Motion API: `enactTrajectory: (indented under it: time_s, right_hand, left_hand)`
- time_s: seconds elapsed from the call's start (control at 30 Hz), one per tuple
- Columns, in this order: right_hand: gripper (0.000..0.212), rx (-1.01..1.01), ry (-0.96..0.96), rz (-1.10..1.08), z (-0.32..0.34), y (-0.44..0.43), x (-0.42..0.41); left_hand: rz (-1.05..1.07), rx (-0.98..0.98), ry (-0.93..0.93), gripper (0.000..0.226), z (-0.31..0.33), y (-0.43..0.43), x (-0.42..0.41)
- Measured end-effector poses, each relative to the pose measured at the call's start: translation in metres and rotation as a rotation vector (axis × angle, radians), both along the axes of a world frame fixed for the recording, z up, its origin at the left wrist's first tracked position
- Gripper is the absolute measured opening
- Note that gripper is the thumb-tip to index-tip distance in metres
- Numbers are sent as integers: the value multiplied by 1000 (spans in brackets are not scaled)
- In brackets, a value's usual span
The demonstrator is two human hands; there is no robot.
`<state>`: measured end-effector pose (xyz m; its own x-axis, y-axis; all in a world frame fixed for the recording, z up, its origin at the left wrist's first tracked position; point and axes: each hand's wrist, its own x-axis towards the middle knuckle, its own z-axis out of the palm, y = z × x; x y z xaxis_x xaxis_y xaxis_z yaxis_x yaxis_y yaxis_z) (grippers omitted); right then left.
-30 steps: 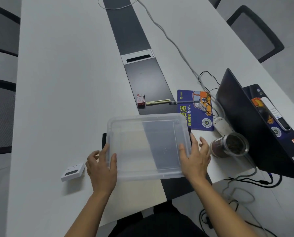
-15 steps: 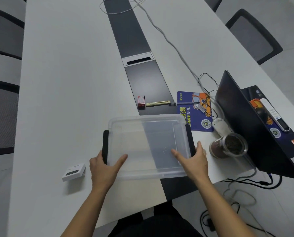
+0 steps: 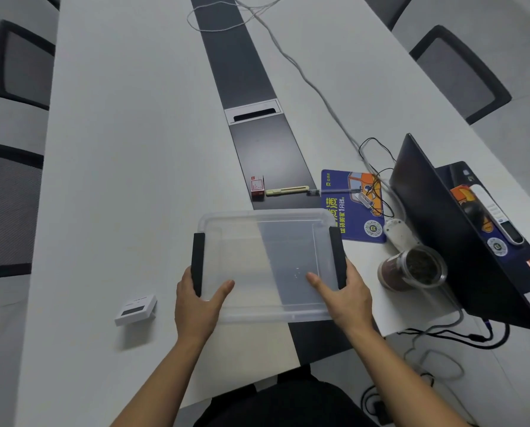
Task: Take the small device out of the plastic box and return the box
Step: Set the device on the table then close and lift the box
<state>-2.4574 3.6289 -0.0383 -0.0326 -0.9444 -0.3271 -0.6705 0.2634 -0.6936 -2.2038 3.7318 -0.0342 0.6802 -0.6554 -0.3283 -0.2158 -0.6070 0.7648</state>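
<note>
A clear plastic box [image 3: 242, 260] with black side clips sits on the table in front of me, with nothing visible inside. My left hand [image 3: 197, 306] grips its left clip, thumb inside the box. My right hand [image 3: 343, 298] grips its right clip the same way. A small white device [image 3: 136, 309] with a dark screen lies on the white table [image 3: 119, 149] to the left of the box, apart from my left hand.
A jar [image 3: 411, 269] with dark contents stands right of the box, next to an open laptop [image 3: 448, 229]. A blue mouse pad [image 3: 350, 208], cables, a red carton [image 3: 257, 188] and a utility knife [image 3: 287, 190] lie beyond. Chairs stand along both sides.
Both hands shifted from the box's near corners onto its black side clips, thumbs now inside. The box moved slightly away from me.
</note>
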Motion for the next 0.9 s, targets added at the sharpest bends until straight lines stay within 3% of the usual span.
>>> enactTrajectory:
  time_s: [0.13, 0.33, 0.57, 0.7, 0.9]
  right_hand:
    - [106, 24, -40, 41, 0, 0, 2]
    - [97, -47, -286, 65, 25, 0, 25]
    - [103, -46, -419, 438, 68, 19, 95]
    - [101, -93, -424, 650, 86, 62, 141]
    - [99, -158, -442, 761, 99, 177, 236]
  left_hand:
    - [1, -20, 33, 78, 9, 6, -2]
    - [179, -102, -38, 82, 43, 37, -5]
    - [501, -209, -209, 75, 91, 124, 6]
    - [662, -247, -246, 71, 104, 185, 30]
    - [798, -331, -284, 65, 115, 309, 96]
